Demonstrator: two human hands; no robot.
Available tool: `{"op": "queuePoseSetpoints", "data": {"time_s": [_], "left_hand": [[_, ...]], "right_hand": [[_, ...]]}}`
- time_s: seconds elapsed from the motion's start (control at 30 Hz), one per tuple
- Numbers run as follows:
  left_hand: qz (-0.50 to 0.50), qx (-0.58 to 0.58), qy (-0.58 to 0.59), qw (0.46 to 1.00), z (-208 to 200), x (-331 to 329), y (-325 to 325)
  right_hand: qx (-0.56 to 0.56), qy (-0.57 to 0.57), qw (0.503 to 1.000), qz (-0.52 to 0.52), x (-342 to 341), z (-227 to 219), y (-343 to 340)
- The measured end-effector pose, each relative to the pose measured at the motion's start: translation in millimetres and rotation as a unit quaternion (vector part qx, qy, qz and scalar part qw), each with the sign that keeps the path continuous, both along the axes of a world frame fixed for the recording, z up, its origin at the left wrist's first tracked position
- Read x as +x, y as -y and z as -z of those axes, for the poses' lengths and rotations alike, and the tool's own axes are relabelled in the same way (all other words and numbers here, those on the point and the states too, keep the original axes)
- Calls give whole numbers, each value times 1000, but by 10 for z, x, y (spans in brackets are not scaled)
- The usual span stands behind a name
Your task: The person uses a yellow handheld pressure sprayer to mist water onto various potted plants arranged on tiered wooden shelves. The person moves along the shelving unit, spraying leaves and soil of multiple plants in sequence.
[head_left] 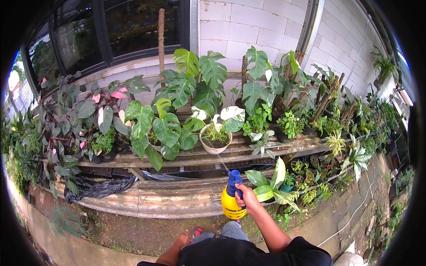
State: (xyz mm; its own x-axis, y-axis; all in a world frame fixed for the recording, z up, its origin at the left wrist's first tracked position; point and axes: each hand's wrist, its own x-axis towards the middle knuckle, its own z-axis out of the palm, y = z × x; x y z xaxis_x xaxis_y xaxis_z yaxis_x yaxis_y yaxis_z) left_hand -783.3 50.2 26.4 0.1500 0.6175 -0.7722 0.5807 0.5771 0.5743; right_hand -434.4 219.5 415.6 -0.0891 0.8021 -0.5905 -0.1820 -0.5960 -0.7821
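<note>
My right hand (247, 198) is wrapped around the blue handle of a yellow pressure spray bottle (231, 205), held upright in front of me. Its blue nozzle points away from me, toward a cream pot (216, 145) on the plant ledge. Between nozzle and pot shows a thin pale streak, like a jet of water. Green and white leaves of a variegated plant (231, 116) rise from that pot. Low beside my left thigh hangs my left hand (183, 240), thumb apart from loosely bent fingers, with nothing visible in it.
Large split-leaf plants (213, 71) stand behind the cream pot. Dark-leaved plants with pink patches (86, 111) crowd the left. A weathered corrugated sheet (177, 197) edges the near side, with black plastic (100, 187) on it. A variegated plant (273, 184) sits close to my right hand.
</note>
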Motion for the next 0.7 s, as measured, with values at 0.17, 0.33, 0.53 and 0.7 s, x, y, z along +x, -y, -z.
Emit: {"op": "queuePoseSetpoints", "data": {"time_s": [0.17, 0.33, 0.53, 0.7], "left_hand": [[193, 122, -50, 972, 67, -63, -49], [406, 196, -94, 887, 309, -156, -72], [162, -23, -68, 984, 122, -89, -154], [200, -21, -113, 973, 236, -104, -197]], "right_hand": [[2, 0, 1000, 4, 14, 34, -30], [4, 8, 1000, 2, 9, 35, -55], [-3, 5, 1000, 7, 0, 43, -70], [-7, 2, 1000, 10, 3, 121, -54]]}}
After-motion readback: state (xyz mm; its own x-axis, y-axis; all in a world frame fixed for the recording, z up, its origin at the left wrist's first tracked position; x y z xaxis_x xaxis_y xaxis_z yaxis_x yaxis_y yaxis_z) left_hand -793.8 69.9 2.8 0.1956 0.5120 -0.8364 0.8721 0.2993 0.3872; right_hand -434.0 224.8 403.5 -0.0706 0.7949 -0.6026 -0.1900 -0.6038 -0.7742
